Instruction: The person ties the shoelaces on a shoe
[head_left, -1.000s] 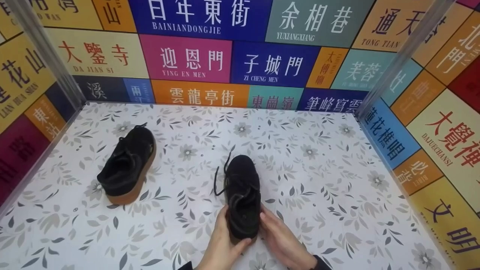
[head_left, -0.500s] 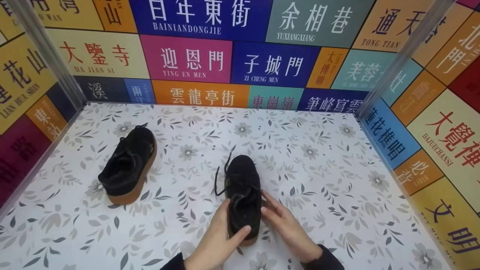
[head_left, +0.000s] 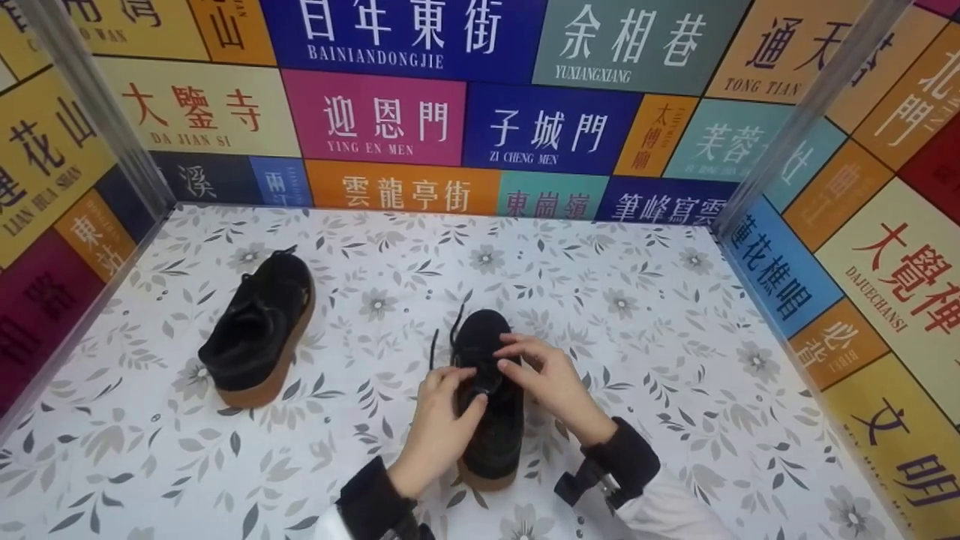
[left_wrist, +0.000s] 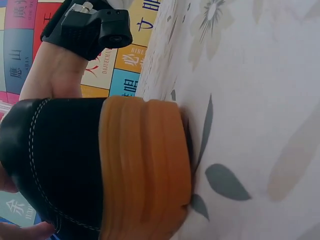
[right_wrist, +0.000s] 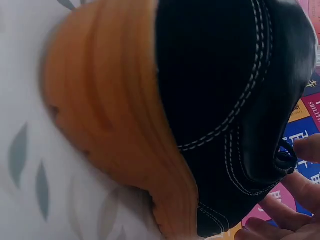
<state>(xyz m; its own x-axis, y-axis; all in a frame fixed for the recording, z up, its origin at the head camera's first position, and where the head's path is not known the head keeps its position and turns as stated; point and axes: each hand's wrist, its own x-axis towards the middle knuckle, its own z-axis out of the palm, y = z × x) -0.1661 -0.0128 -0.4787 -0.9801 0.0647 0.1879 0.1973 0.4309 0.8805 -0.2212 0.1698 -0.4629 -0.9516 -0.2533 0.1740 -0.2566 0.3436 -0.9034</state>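
A black shoe with a tan sole stands upright, toe pointing away from me. My left hand is at its left side, thumb and fingers spread apart around the edge of the tongue. From the right, my right hand reaches over the lacing, thumb and index finger apart. A loose lace end sticks out left of the toe. In the right wrist view a small lace loop shows right beside that hand's thumb and fingers. The left wrist view shows the shoe's tan heel resting on the floral surface.
A matching black shoe, laces in place, stands to the left, angled with its toe to the back right. The floral surface ends at walls of coloured name panels, with clear corner posts.
Both hands have moved forward from the heel and sides of the near shoe up to its tongue and lacing. Both shoes stay where they were.
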